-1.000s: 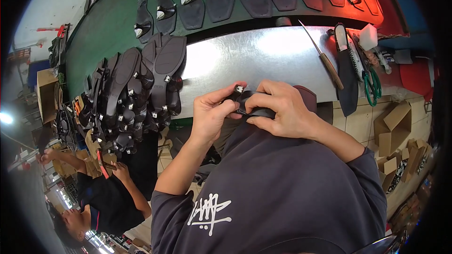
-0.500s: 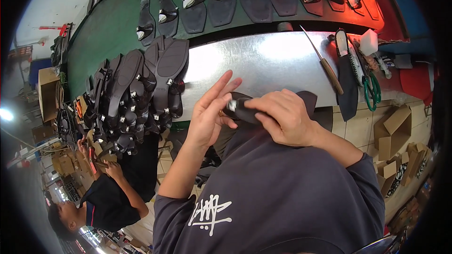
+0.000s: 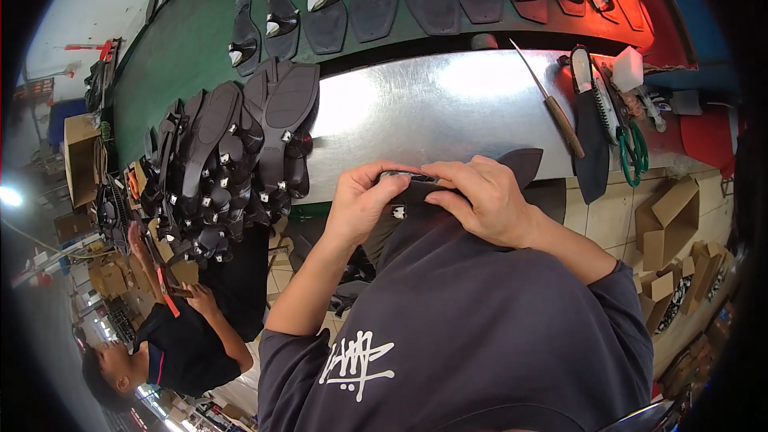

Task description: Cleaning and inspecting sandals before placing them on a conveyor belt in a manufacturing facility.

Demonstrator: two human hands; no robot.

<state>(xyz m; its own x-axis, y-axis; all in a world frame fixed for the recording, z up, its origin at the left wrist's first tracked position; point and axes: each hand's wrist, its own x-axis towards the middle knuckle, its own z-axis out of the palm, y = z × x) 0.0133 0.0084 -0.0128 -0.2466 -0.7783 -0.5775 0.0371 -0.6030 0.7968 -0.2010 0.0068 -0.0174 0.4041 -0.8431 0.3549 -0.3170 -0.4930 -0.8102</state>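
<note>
A dark sandal point(image 3: 522, 165) is held close to my body at the near edge of the metal-topped bench; its tapered sole end shows beyond my right hand. My left hand point(image 3: 362, 198) pinches the sandal's strap, thumb on top. From the right, my right hand point(image 3: 480, 196) grips the same strap with thumb and fingers. Between the two hands the strap's edge is turned up toward me. A small shiny ornament hangs just below my left fingers. Most of the sole is hidden behind my right hand and shirt.
To the left lies a heap of dark sandals point(image 3: 210, 144). Several more sandals point(image 3: 374, 12) line the green belt point(image 3: 192, 40). A wooden-handled awl point(image 3: 564, 128), green-handled scissors point(image 3: 634, 156) and a white block point(image 3: 628, 70) lie right on the metal top point(image 3: 432, 96). A co-worker point(image 3: 172, 344) works at lower left.
My left hand has closed from spread fingers onto the strap. The ornament has turned downward. The co-worker's hands and red-edged tool have moved slightly.
</note>
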